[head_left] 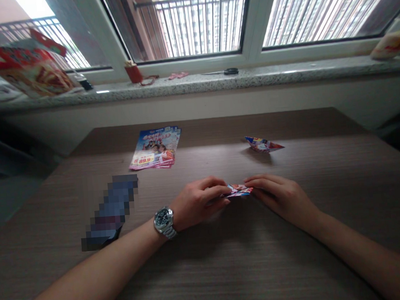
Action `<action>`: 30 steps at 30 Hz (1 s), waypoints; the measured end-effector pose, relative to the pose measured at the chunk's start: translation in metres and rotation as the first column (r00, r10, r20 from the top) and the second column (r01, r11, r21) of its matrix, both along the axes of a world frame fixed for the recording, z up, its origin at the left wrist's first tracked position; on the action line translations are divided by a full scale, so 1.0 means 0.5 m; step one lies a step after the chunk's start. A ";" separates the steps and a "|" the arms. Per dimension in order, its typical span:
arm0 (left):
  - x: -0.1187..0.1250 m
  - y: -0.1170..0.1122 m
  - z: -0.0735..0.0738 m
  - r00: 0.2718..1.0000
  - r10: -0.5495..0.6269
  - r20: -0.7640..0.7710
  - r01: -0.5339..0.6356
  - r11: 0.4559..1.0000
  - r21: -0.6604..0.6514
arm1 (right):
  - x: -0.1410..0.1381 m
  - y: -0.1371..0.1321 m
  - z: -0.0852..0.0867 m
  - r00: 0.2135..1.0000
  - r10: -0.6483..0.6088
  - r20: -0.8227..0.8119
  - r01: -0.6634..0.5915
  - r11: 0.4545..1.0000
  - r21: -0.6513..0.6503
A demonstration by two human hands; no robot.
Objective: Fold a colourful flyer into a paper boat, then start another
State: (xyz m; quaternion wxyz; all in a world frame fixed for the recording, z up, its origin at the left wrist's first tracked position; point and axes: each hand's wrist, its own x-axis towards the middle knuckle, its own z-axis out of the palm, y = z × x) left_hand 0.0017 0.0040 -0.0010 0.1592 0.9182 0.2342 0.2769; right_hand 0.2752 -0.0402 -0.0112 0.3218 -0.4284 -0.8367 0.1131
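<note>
A small folded piece of printed paper [239, 190] lies flat on the brown wooden table [296, 253], held from both ends. My left hand [200, 202], with a steel watch on its wrist, pinches the paper's left end with curled fingers. My right hand [278, 194] presses its fingertips on the paper's right end. Farther back on the right sits a finished folded paper shape [264, 144]. A stack of colourful flyers [156, 147] lies at the back left of the table.
A blurred dark oblong object [110, 211] lies left of my left arm. On the stone windowsill [283, 73] stand a red cup [133, 73], scissors [230, 71], pink clips [177, 75] and printed bags [33, 70] at the far left. Barred windows are behind.
</note>
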 end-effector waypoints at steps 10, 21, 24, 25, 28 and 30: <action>0.007 -0.003 -0.005 0.981 0.139 0.137 -0.123 0.985 -0.120 | -0.022 -0.010 -0.002 0.993 -0.048 -0.109 0.031 0.988 -0.151; 0.010 0.000 -0.015 0.969 0.244 -0.027 -0.245 0.956 -0.158 | -0.025 -0.005 -0.014 0.976 -0.169 -0.137 0.128 0.955 -0.266; 0.011 0.004 -0.013 0.974 0.225 -0.029 -0.226 0.973 -0.052 | -0.024 -0.001 -0.012 0.982 -0.169 -0.090 0.142 0.959 -0.246; 0.011 0.004 -0.012 0.979 0.201 -0.032 -0.202 0.979 -0.006 | -0.023 0.000 -0.012 0.984 -0.164 -0.075 0.142 0.962 -0.235; 0.010 0.001 -0.010 0.991 0.089 -0.098 -0.080 0.992 0.098 | -0.020 0.005 -0.015 0.990 -0.136 -0.032 0.128 0.974 -0.187; 0.008 -0.001 -0.010 0.987 0.032 -0.160 -0.012 0.992 0.123 | -0.019 0.007 -0.018 0.992 -0.122 -0.013 0.119 0.980 -0.157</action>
